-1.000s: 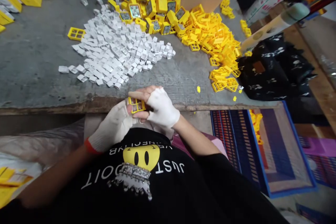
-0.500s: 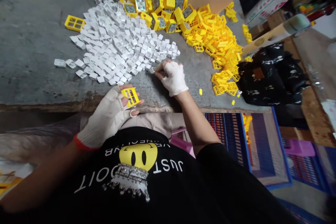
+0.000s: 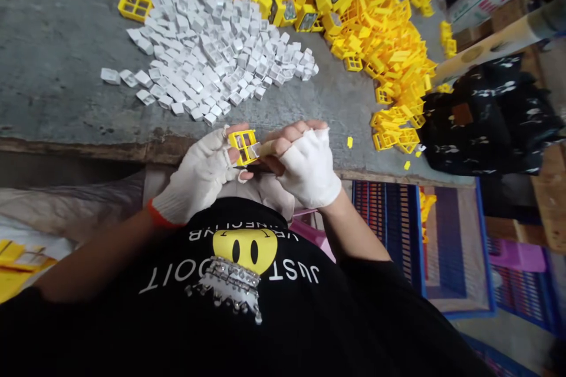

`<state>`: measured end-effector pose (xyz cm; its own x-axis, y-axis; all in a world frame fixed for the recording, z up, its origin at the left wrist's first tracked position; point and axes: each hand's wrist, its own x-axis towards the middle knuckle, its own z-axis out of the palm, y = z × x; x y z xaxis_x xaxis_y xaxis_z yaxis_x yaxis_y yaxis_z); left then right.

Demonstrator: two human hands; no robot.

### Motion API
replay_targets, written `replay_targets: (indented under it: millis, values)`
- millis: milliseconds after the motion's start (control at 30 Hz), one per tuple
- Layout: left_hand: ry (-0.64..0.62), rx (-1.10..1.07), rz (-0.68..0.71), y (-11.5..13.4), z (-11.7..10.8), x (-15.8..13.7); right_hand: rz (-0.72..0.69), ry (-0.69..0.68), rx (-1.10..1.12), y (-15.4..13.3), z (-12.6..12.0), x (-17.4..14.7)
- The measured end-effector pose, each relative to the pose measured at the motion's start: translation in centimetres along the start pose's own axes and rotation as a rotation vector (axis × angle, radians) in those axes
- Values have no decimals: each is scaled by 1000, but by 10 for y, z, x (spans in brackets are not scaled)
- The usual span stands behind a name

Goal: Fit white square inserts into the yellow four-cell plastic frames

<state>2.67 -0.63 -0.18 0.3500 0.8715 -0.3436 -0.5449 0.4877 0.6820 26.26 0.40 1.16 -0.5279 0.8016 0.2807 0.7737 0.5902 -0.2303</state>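
Observation:
Gloved, with bare fingertips, my left hand (image 3: 206, 162) holds a yellow plastic frame (image 3: 243, 148) with square openings, near the table's front edge. My right hand (image 3: 305, 162), in a similar white glove, pinches a small white plastic cap (image 3: 253, 151) against one opening on the frame's right side. My right fingers partly hide the cap, so I cannot tell whether it sits inside the opening. Beyond my hands spreads a heap of white caps (image 3: 207, 41). To the right of it is a pile of yellow frames (image 3: 389, 53).
Yellow boxes with clear-looking contents (image 3: 305, 17) lie at the back. A single yellow frame (image 3: 135, 6) lies left of the white heap. A black patterned bag (image 3: 486, 118) sits at the right end of the table. Below the edge stands a blue crate (image 3: 485, 247).
My right hand has come back from the edge of the white heap to the yellow frame, bringing a white cap. My left hand still holds the frame. The view has shifted slightly.

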Motion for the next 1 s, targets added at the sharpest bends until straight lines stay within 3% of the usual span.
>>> replay_targets:
  millis: [100,200,267,367,500,600,733,867,1000]
  values:
    - [34,39,-38,0,-3,-2,-70,-61,-26,-4,-4,-4]
    - [86,20,-48,-1,-6,-3,-85,-111,115,10,-4,0]
    - [102,-2,-23,0,-8,-4,59,-58,185,31,0,13]
    - [143,-11,-3,1,-10,-5,365,13,112,67,13,50]
    - [198,-31,-13,1,-13,-7,440,-147,-23,90,39,100]
    - [212,-31,-10,1,-15,-7,432,-141,-47,85,48,108]
    - [254,-19,-44,2,-11,-6,330,-56,195,62,29,77]
    - [167,-29,-88,2,-2,-5,169,-20,366,25,0,42]
    - [72,-88,-72,-5,-2,-10,85,-41,321,1,3,31]
